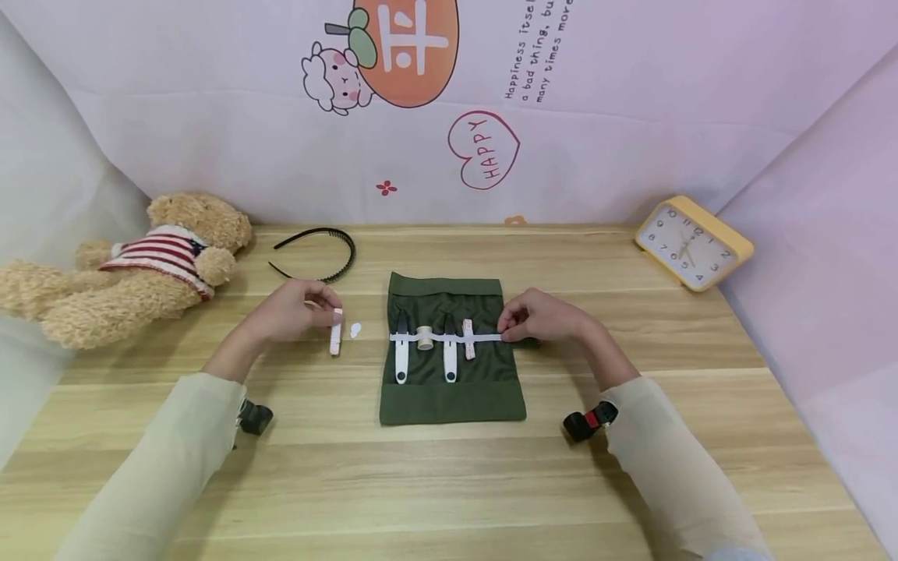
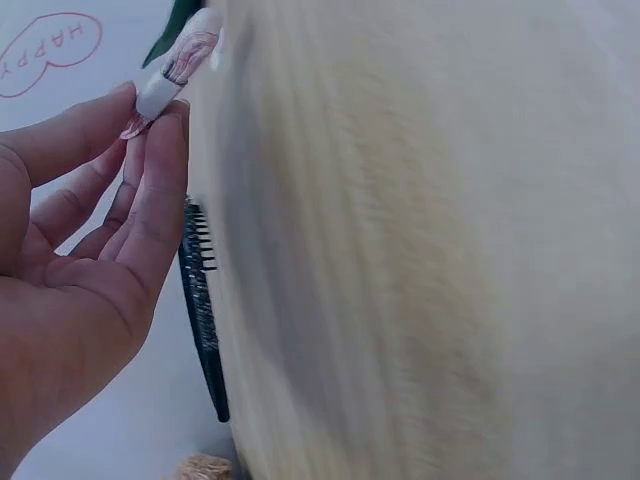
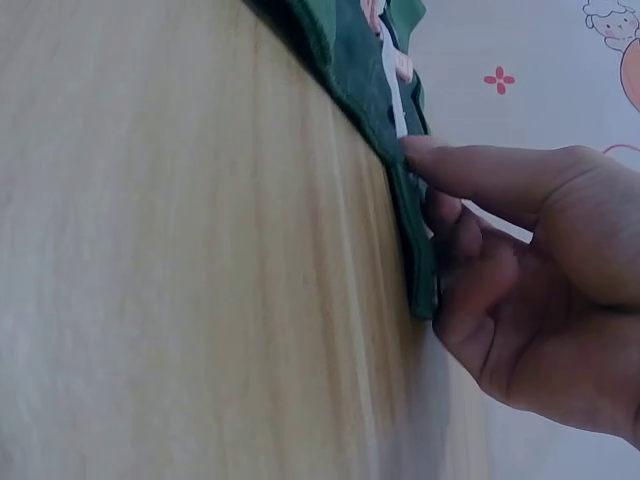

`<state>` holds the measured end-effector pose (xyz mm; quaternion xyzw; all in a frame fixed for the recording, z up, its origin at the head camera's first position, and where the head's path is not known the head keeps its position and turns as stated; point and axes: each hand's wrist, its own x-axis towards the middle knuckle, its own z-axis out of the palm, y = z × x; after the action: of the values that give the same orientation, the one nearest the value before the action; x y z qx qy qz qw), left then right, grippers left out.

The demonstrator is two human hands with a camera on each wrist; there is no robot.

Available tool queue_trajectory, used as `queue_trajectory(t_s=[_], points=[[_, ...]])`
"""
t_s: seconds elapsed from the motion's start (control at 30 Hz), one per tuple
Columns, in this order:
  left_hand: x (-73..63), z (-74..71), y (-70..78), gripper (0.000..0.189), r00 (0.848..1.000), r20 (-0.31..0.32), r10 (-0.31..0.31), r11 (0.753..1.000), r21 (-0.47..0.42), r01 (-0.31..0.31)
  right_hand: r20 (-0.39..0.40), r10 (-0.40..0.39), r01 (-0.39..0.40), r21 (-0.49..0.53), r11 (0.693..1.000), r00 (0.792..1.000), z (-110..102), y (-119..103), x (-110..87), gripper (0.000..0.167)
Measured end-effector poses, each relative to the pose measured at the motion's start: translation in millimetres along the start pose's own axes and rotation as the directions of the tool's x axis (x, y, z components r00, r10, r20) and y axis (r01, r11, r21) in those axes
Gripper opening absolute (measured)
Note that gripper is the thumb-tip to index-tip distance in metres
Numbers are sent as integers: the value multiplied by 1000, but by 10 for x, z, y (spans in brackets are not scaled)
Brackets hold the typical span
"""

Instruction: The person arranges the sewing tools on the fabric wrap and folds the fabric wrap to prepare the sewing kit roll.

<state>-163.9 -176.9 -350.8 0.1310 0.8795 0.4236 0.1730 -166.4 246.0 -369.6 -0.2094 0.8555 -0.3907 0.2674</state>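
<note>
My left hand (image 1: 295, 312) pinches a small white stick with pink markings (image 1: 336, 333) upright above the table, left of a green fabric tool roll (image 1: 452, 403). In the left wrist view the thumb and fingertips grip one end of it. The right hand (image 1: 543, 315) pinches the right edge of the roll, at the end of its white elastic band (image 1: 484, 338). Under the band sit two white-handled tools with dark tips (image 1: 401, 362) (image 1: 450, 362), a small beige cylinder (image 1: 425, 338) and a pink-and-white stick (image 1: 468, 340).
Beside the left hand lie small white round pieces (image 1: 355, 330). A black toothed headband (image 1: 348, 253) is behind that hand. A teddy bear (image 1: 133, 292) lies at the far left. A yellow clock (image 1: 694, 243) stands at the back right, by the printed cloth (image 1: 596, 156).
</note>
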Motion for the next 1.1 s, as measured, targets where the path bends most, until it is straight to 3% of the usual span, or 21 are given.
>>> queue_trajectory(t_s=[0.17,0.37,0.53,0.87,1.1], points=[[39,1,118,18,1000,2,-3,1000,-28,4,-8,-55,54,-58,997,998,1,-54,15,5],[135,74,241,20,999,8,44,989,-139,-43,-32,-116,112,-90,990,993,33,-122,74,5],[217,174,336,22,998,20,61,976,-209,-56,-15,-111,110,-90,990,994,58,-112,94,5],[417,387,598,20,995,21,93,967,-240,-85,18,-104,105,-129,986,994,75,-67,111,3],[559,551,784,19,993,38,107,952,-291,-91,50,-144,149,-107,983,988,82,-76,118,7]])
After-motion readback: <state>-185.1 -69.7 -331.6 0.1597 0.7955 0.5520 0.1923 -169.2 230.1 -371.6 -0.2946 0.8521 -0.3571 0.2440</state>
